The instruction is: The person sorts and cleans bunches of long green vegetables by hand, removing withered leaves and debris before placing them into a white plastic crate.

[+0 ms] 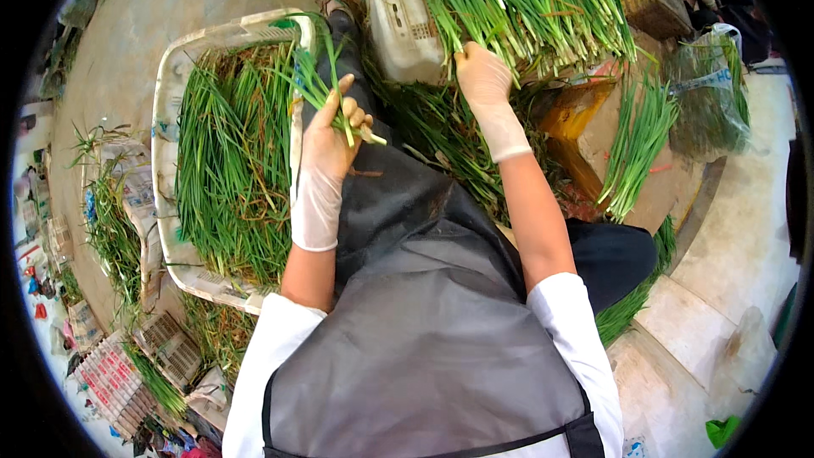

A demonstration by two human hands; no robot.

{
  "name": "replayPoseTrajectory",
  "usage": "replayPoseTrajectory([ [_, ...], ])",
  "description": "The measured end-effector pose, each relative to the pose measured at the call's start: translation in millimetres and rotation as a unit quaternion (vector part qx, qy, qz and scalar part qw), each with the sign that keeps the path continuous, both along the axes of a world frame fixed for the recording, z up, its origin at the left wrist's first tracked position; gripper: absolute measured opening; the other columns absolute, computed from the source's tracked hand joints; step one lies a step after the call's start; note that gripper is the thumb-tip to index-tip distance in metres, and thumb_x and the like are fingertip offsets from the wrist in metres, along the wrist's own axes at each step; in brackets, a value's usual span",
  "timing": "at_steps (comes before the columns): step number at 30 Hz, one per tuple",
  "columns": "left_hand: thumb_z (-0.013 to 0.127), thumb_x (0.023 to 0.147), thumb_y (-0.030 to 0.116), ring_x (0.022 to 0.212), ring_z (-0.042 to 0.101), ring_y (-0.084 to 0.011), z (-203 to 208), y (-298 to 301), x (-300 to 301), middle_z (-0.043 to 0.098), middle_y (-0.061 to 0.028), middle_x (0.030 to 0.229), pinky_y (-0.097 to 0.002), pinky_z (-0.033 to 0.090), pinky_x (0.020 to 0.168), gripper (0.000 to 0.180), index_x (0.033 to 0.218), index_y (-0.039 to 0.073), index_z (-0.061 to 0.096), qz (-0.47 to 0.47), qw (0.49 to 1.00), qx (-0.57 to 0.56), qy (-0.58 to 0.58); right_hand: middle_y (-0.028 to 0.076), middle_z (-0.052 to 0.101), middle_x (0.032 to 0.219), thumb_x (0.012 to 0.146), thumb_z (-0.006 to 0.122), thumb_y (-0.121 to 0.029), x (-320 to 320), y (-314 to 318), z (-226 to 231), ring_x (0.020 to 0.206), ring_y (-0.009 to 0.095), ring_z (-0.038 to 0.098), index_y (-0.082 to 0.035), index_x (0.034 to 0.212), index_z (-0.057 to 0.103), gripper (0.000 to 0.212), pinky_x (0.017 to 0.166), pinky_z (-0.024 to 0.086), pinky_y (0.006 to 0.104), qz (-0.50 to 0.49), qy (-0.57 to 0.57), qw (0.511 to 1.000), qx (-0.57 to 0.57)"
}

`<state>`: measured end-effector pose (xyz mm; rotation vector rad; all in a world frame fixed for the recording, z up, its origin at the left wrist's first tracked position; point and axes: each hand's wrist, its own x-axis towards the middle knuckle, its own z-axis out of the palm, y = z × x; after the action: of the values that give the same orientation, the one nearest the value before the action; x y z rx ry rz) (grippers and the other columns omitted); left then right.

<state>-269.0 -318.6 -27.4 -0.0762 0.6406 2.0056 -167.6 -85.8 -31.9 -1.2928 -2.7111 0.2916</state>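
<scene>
My left hand (337,123), in a thin pale glove, is closed round a few green stalks that look like garlic chives (314,76); their pale ends stick out to the right. It is by the right rim of a white plastic basket (161,153) holding many more chives (225,161). At the far side, my gloved right hand (485,76) pinches stalks at the near edge of a big heap of chives (526,8). The fingertips are partly hidden among the stalks. Under the heap's left side is a white crate (407,25).
Loose leaves (449,136) lie below the heap. A bunch of chives (636,144) rests at the right, near a yellow-brown box (577,110) and a clear plastic bag (708,97) of greens. Crates (170,343) and trimmings (114,237) are at the left. A dark apron covers my lap.
</scene>
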Motion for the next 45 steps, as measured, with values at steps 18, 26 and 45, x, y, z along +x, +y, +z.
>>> replayPoseTrajectory([
  [18,0.053,0.095,0.028,0.082,0.055,-0.0125,30.3,54.8,38.1,0.058,-0.0004,0.089,-0.0272,0.044,0.076,0.032,0.113,0.003,0.061,-0.035,0.990,-0.083,0.109,0.018,0.061,0.100,0.083,0.066,-0.035,74.9,-57.7,83.0,0.089,0.031,0.061,-0.001,0.118,0.054,0.050,0.078,0.049,0.0388,0.153,0.302,0.926,-0.169],
  [26,0.059,0.092,0.030,0.066,0.049,-0.0083,31.0,38.8,37.4,0.054,0.0012,0.078,-0.0217,0.040,0.058,0.027,0.093,0.005,0.066,0.066,0.966,-0.181,0.171,0.012,0.062,0.065,0.088,0.060,-0.031,88.4,-80.2,52.0,0.060,0.026,0.061,-0.003,0.079,0.062,0.030,0.057,0.046,0.0339,0.232,0.155,0.843,-0.461],
  [45,0.051,0.096,0.022,0.084,0.059,-0.0176,50.1,-15.0,-54.6,0.061,-0.0091,0.095,-0.0318,0.050,0.080,0.023,0.096,0.002,0.061,0.276,0.933,-0.152,0.173,-0.006,0.047,0.061,0.094,0.057,-0.021,143.8,-4.2,117.6,0.050,0.002,0.035,-0.003,0.092,0.064,0.019,0.043,0.025,0.0174,-0.120,0.449,0.813,-0.350],
])
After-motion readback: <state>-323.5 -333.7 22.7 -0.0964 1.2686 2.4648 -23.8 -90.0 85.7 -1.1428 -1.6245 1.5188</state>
